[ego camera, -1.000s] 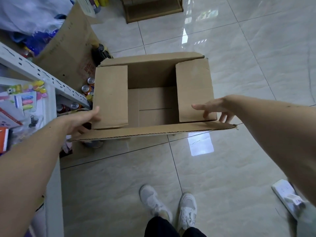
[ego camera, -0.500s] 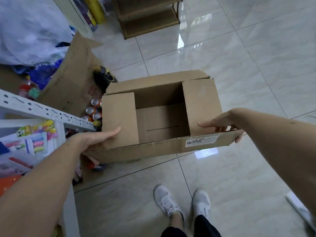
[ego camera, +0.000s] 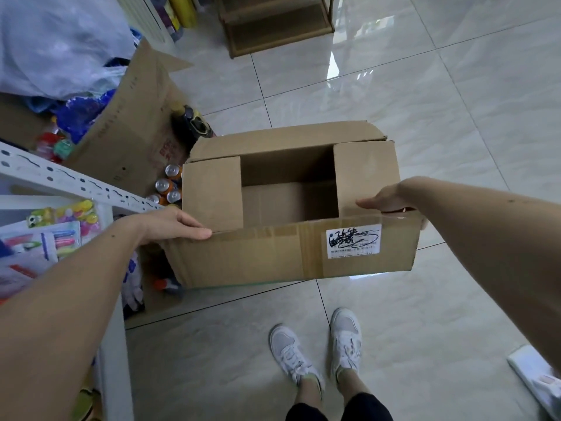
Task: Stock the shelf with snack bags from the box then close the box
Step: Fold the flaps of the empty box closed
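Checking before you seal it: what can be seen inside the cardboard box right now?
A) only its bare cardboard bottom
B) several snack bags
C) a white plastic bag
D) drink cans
A: through the gap between the two folded side flaps, the cardboard box shows only its bare brown bottom, while the left hand and right hand raise the near flap.

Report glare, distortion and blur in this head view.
Head view: bright window glare on the glossy floor tiles; wide-angle lens bends tile lines and stretches both forearms; the cardboard box and its label stay sharp, though the label's scribble is illegible.
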